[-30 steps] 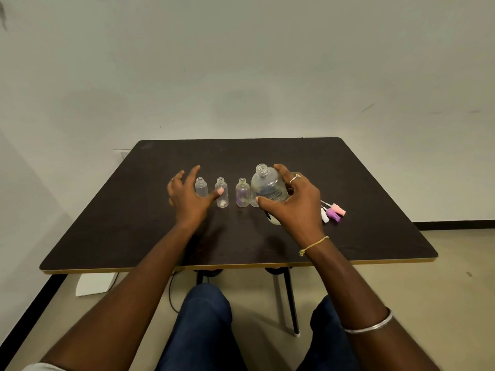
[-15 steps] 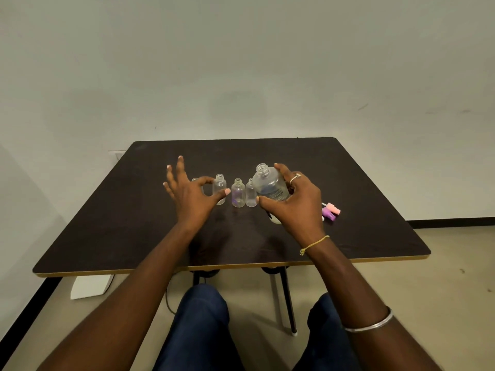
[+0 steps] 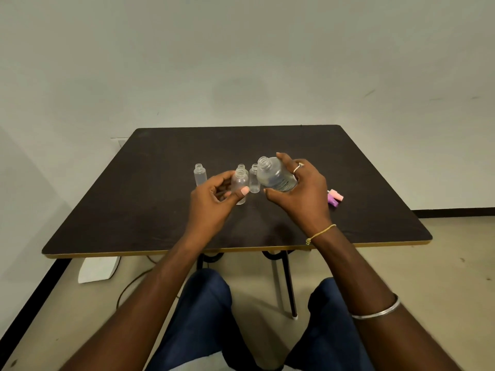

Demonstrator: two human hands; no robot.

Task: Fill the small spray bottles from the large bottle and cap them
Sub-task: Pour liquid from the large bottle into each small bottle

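Step in hand, by judgement: lining up the first pour; no liquid is seen moving between vessels. The right hand (image 3: 297, 194) is wrapped around the large bottle (image 3: 276, 174), which is uncapped, lifted off the table (image 3: 139, 210) and tilted with its neck toward 10 o'clock. The left hand (image 3: 211, 199) pinches a small spray bottle (image 3: 239, 184) between thumb and fingers, upright, mouth open, just at 9 o'clock of the large bottle's neck and apart from it. Three further small bottles stand uncapped on the table: one (image 3: 200, 175) at 9 o'clock of the held one, well clear, and two (image 3: 254, 179) close behind it, partly hidden. Pink and purple spray caps (image 3: 334, 198) lie at 3 o'clock of the right hand. Fill levels cannot be told. The next move calls for bringing the two mouths together and tipping slowly; the small opening is narrow, so spillage is the likely fault
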